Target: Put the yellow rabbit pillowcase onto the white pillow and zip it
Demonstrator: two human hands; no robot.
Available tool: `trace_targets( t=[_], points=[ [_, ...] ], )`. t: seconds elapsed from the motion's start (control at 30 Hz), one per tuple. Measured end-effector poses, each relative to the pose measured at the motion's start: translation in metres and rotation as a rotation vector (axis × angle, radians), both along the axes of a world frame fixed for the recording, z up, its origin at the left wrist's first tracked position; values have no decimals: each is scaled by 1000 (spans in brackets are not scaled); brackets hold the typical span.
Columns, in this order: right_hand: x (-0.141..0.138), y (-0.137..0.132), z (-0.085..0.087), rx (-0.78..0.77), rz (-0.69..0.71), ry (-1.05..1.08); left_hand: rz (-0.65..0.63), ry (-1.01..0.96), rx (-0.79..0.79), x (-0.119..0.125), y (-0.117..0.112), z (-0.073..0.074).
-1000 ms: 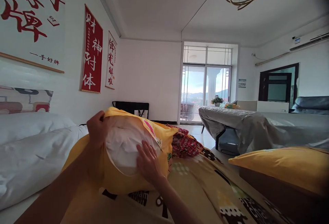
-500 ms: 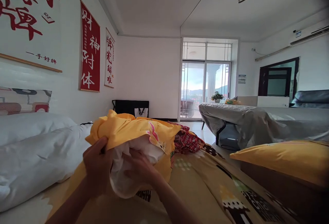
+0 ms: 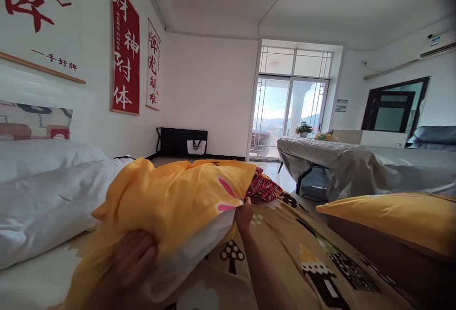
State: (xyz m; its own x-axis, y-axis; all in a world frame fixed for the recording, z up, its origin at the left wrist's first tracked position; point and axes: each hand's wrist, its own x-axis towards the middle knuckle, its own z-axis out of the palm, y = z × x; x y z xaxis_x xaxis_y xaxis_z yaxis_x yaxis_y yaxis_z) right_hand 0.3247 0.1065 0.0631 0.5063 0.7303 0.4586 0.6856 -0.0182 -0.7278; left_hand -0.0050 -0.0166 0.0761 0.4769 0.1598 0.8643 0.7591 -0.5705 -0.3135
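A white pillow (image 3: 199, 246) sits inside a yellow pillowcase (image 3: 171, 196) with a pink rabbit print, lying on the bed in front of me. My left hand (image 3: 133, 262) grips the near lower edge of the pillowcase, fingers curled under the cloth. My right hand (image 3: 244, 215) pinches the far right corner of the pillowcase. The white pillow shows only as a strip along the open bottom edge.
A patterned yellow sheet (image 3: 285, 258) covers the bed. White pillows (image 3: 46, 196) lie at the left by the wall. A red checked cloth (image 3: 265, 187) lies beyond the pillowcase. A yellow pillow (image 3: 392, 220) rests at the right. A covered table (image 3: 338, 160) stands further back.
The pillowcase has been pulled down over the white pillow, which was widely exposed before. My right hand moved from the pillow's face to the far right corner; my left dropped lower.
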Motion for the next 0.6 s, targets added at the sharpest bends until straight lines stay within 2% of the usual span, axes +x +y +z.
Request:
trace_targets(
  t=[0.1, 0.2, 0.27, 0.33, 0.4, 0.47, 0.53, 0.6],
  points=[
    [15, 2, 19, -64, 52, -88, 124, 21, 81, -9, 39, -2],
    [22, -2, 54, -50, 74, -182, 388, -58, -93, -38, 72, -1],
    [16, -7, 76, 10, 59, -241, 548, -103, -207, -57, 84, -3],
    [2, -13, 84, 15, 32, -372, 579, -127, -196, -69, 88, -9],
    [-10, -21, 76, -74, 48, -536, 506, -112, -165, -74, 86, -22],
    [-9, -34, 57, -212, 98, -639, 434, -91, -232, -73, 82, -36],
    [7, -53, 36, -310, 118, -660, 434, -98, -387, -70, 73, -44],
    [31, -76, 18, -373, 91, -669, 462, -117, -586, -64, 61, -42]
  ],
)
